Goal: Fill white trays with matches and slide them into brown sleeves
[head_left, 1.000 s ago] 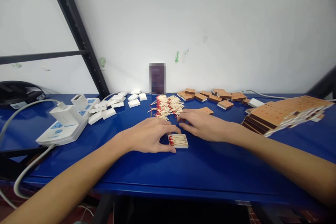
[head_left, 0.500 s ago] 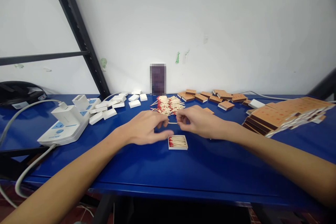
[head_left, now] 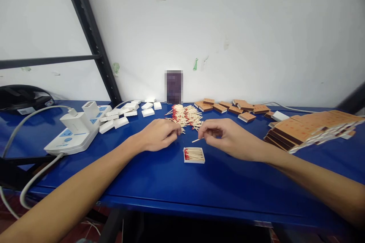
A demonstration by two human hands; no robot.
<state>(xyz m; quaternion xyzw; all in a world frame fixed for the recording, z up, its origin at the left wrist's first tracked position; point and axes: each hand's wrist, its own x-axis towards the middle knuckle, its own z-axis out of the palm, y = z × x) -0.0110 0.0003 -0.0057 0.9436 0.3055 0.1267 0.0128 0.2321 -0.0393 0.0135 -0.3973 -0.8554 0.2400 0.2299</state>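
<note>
A small white matchbox tray [head_left: 194,155] with red-tipped matches lies on the blue table [head_left: 182,186] in front of me. Behind it sits a loose pile of matches [head_left: 186,115]. My right hand [head_left: 225,136] hovers just above and right of the tray, fingers pinched on a single match [head_left: 196,140] that points down-left. My left hand [head_left: 159,133] rests at the near left edge of the pile with its fingers curled together; what they hold is hidden.
Several empty white trays [head_left: 122,113] lie at the back left beside a white power strip [head_left: 71,133] with plugs and cables. Orange matchbox sleeves [head_left: 228,106] are scattered at the back, and flat orange sleeve stacks [head_left: 308,125] sit at the right. A black helmet [head_left: 19,98] is far left.
My left hand left the tray and went up to the edge of the match pile. My right hand lifted off the table and now pinches one match above the tray.
</note>
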